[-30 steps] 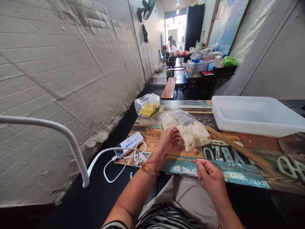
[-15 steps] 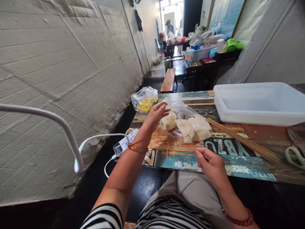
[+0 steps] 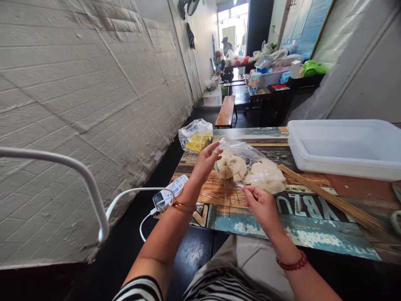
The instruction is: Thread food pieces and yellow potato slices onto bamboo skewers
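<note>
My left hand (image 3: 206, 161) is raised over the table and pinches the upper left edge of a clear plastic bag (image 3: 247, 156). Inside the bag lie pale, lumpy pieces of food (image 3: 265, 175). My right hand (image 3: 261, 205) is closed at the bag's near edge, fingers curled at the plastic; whether it also holds a skewer I cannot make out. A few thin bamboo skewers (image 3: 227, 196) lie on the table between my hands. A long bundle of skewers (image 3: 332, 200) lies diagonally to the right of the bag.
A white plastic tub (image 3: 344, 148) stands at the back right of the painted wooden table (image 3: 282, 225). A second bag with yellow contents (image 3: 196, 136) sits at the far left corner. A white power strip (image 3: 169, 193) with cable lies at the left edge. A person stands far down the room.
My right hand has moved up from the table's near edge to the bag's near edge. My left hand keeps hold of the bag's top, and the bag is pulled a little more open.
</note>
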Demonstrator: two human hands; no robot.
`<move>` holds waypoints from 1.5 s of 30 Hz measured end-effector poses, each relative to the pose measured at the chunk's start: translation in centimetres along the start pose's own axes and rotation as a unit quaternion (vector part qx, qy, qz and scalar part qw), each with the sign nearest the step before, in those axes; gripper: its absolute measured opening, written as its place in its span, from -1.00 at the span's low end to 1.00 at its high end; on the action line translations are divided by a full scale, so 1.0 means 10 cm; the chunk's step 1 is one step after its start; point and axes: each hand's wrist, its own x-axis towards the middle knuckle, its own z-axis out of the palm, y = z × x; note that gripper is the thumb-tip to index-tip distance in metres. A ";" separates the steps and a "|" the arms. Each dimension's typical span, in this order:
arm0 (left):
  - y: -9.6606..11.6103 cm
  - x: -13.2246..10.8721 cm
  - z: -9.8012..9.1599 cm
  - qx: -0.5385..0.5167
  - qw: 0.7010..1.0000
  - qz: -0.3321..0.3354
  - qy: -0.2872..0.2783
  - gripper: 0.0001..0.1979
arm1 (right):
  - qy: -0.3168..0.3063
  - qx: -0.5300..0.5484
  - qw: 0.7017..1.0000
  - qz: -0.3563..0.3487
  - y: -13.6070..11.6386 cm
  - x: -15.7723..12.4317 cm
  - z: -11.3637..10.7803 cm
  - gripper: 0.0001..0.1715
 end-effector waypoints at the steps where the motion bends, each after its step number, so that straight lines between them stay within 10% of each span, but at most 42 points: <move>1: 0.01 -0.02 0.00 -0.002 1.000 0.003 -0.004 -0.70 | 0.000 -0.005 1.000 0.000 0.00 0.04 0.06 -0.56; 12: -0.02 -0.13 -0.12 -0.003 1.000 -0.008 -0.006 -0.62 | -0.073 -0.093 0.993 -0.016 -0.07 0.14 0.34 -0.68; 23: 0.02 -0.16 -0.21 -0.011 1.000 0.006 0.012 -0.72 | -0.003 -0.193 0.981 -0.032 -0.14 0.12 0.56 -0.62; 35: 0.04 -0.15 -0.26 -0.023 0.999 0.015 0.031 -0.76 | 0.027 -0.091 0.995 -0.008 -0.18 0.34 0.07 -0.55; 45: 0.03 -0.14 -0.26 0.008 0.998 0.019 0.054 -0.78 | 0.070 -0.153 0.985 -0.028 -0.11 0.43 0.16 -0.58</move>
